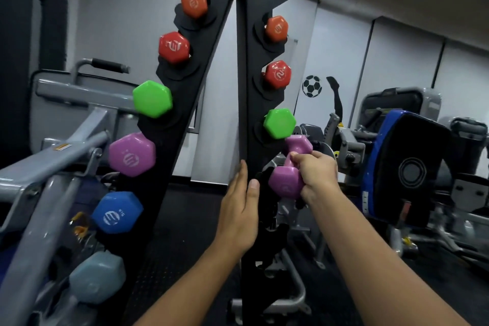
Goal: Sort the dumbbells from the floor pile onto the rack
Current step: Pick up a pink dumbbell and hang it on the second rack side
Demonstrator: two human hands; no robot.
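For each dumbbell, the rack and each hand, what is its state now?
Purple dumbbell, right: held at the rack, not seated.
Right hand: grips that dumbbell's handle.
Left hand: flat against the rack.
Purple dumbbell, left: seated.
Green dumbbells: seated.
Blue dumbbell: seated.

Purple dumbbell (pixel 287 182): smooth, slightly glossy coating. Rack (pixel 254 87): matt black metal. Floor (pixel 169 246): rough, dotted rubber.
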